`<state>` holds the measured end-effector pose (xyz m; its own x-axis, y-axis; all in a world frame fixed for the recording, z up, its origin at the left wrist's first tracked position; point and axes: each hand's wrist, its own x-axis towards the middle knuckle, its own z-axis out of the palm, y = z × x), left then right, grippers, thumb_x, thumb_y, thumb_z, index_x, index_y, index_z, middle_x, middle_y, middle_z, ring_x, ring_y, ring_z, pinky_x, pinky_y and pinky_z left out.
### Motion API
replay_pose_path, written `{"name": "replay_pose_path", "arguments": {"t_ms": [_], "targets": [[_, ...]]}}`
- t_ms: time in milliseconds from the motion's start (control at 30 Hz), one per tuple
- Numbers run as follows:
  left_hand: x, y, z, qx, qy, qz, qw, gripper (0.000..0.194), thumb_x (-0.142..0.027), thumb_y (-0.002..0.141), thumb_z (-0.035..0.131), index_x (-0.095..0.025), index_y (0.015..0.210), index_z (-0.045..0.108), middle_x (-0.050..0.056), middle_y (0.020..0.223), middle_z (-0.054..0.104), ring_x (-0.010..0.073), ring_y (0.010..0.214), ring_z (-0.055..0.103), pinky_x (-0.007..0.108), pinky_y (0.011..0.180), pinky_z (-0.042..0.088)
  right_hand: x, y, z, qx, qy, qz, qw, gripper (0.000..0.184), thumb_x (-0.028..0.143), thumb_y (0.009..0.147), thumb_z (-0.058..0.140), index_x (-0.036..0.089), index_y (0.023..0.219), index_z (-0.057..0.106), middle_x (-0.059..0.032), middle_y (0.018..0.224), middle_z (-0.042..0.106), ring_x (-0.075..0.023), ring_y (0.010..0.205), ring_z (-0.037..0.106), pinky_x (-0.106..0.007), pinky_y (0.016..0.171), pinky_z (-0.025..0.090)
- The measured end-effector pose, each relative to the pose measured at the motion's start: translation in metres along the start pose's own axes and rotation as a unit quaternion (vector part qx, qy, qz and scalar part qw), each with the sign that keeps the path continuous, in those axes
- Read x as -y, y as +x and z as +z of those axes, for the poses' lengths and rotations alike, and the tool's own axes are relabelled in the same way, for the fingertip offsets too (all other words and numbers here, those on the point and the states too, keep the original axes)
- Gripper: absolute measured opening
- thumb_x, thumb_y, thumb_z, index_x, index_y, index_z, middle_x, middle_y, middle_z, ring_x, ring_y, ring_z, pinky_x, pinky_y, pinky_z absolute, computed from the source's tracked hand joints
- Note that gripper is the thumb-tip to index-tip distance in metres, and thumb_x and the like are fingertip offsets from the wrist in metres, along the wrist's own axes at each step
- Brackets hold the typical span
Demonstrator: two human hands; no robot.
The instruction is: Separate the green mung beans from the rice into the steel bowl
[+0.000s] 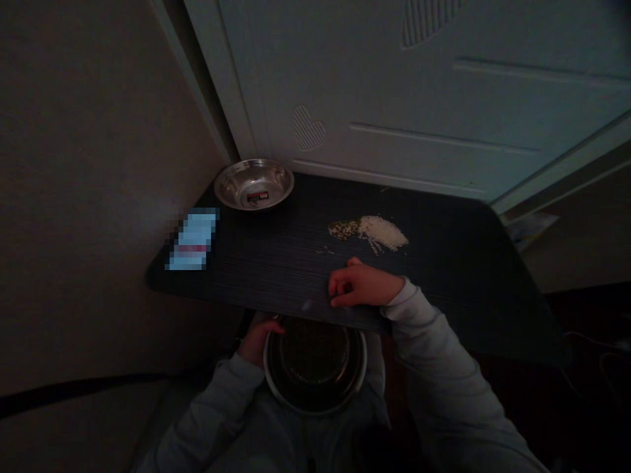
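Head view: the grain pile (pixel 372 230), longest sideways, lies just beyond the nearer right hand (pixel 365 285), curled, its hold too dim to tell. The left hand (pixel 255 341) pinches a bowl (pixel 363 365).

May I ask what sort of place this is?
Probably a room in a home: a dark table stands by a pale panel with heart shapes and bears a metal bowl.

Tbl (pixel 290 256) gap btwn bowl (pixel 254 176) & grain pile (pixel 382 233), wht panel (pixel 374 85) blocks behind.
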<state>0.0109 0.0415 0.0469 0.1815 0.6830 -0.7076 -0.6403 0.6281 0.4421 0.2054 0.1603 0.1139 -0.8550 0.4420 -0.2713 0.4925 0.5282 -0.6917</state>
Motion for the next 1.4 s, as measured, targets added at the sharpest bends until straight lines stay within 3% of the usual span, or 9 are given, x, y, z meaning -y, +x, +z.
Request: {"name": "replay_pose_path", "arguments": {"t_ms": [167,300,367,433,533,633,900,1067,1400], "targets": [[-0.002,-0.001,0.002,-0.027,0.008,-0.008,1.000,0.039,-0.002,0.053,0.044,-0.011,0.086,0.061,0.003,0.064,0.068,0.0215,0.067,0.061,0.032,0.064,0.043,0.002,-0.001,-0.002,0.004,0.024,-0.016,1.000,0.018,0.035,0.070,0.051,0.018,0.077,0.053,0.0047,0.062,0.060,-0.0080,0.058,0.051,-0.033,0.079,0.022],[-0.002,-0.003,0.003,-0.041,0.005,-0.005,0.999,0.041,-0.002,0.051,0.044,-0.012,0.087,0.061,0.002,0.064,0.068,0.0220,0.068,0.061,0.033,0.065,0.043,-0.002,-0.003,-0.003,-0.034,0.117,-0.035,0.992,0.015,0.031,0.071,0.049,0.017,0.074,0.051,0.0023,0.067,0.057,-0.0091,0.064,0.051,-0.026,0.068,0.034],[-0.002,-0.004,0.004,-0.045,0.006,-0.004,0.999,0.040,-0.003,0.051,0.045,-0.012,0.087,0.060,0.002,0.064,0.068,0.0221,0.068,0.061,0.033,0.066,0.043,-0.007,-0.002,-0.004,-0.104,0.189,-0.021,0.976,0.015,0.031,0.072,0.047,0.017,0.075,0.048,0.0019,0.067,0.055,-0.0086,0.062,0.049,-0.023,0.060,0.036],[-0.003,-0.005,0.004,-0.040,0.006,-0.015,0.999,0.041,-0.004,0.052,0.045,-0.013,0.089,0.060,0.002,0.066,0.068,0.0224,0.068,0.061,0.034,0.067,0.043,-0.013,0.000,-0.005,-0.212,0.230,0.003,0.950,0.015,0.032,0.072,0.046,0.017,0.076,0.047,0.0019,0.066,0.053,-0.0086,0.060,0.049,-0.022,0.057,0.037],[-0.003,-0.006,0.005,-0.035,0.009,-0.027,0.999,0.042,-0.005,0.052,0.045,-0.012,0.091,0.059,0.003,0.067,0.068,0.0230,0.067,0.061,0.035,0.067,0.043,-0.022,0.004,-0.006,-0.362,0.219,0.042,0.905,0.014,0.030,0.071,0.047,0.017,0.076,0.046,0.0017,0.065,0.052,-0.0095,0.060,0.049,-0.024,0.059,0.038],[-0.003,-0.005,0.005,-0.054,0.016,-0.024,0.998,0.042,-0.004,0.052,0.045,-0.011,0.090,0.059,0.004,0.065,0.068,0.0238,0.067,0.061,0.035,0.066,0.043,-0.029,0.009,-0.004,-0.419,0.187,0.064,0.886,0.012,0.029,0.071,0.047,0.018,0.075,0.047,0.0011,0.065,0.052,-0.0108,0.060,0.050,-0.025,0.059,0.039],[-0.003,-0.005,0.003,-0.065,0.008,-0.022,0.998,0.040,-0.003,0.051,0.045,-0.011,0.087,0.061,0.004,0.066,0.068,0.0226,0.065,0.061,0.033,0.062,0.044,-0.034,0.014,0.001,-0.406,0.101,0.099,0.903,0.013,0.029,0.071,0.046,0.018,0.075,0.049,0.0003,0.065,0.055,-0.0120,0.060,0.051,-0.026,0.059,0.040],[-0.004,-0.006,0.004,-0.064,0.000,-0.041,0.997,0.037,-0.003,0.051,0.045,-0.010,0.084,0.062,0.004,0.065,0.068,0.0231,0.066,0.061,0.034,0.063,0.044,-0.028,0.013,0.001,-0.378,0.106,0.079,0.916,0.013,0.028,0.072,0.046,0.017,0.076,0.050,0.0006,0.064,0.056,-0.0109,0.059,0.051,-0.024,0.057,0.039],[-0.003,-0.006,0.003,-0.066,0.005,-0.034,0.997,0.038,-0.004,0.051,0.045,-0.011,0.085,0.062,0.004,0.063,0.067,0.0233,0.065,0.061,0.034,0.062,0.044,-0.028,0.014,0.002,-0.387,0.107,0.085,0.912,0.013,0.029,0.071,0.046,0.017,0.076,0.050,0.0005,0.064,0.055,-0.0105,0.058,0.050,-0.023,0.056,0.039]]}}
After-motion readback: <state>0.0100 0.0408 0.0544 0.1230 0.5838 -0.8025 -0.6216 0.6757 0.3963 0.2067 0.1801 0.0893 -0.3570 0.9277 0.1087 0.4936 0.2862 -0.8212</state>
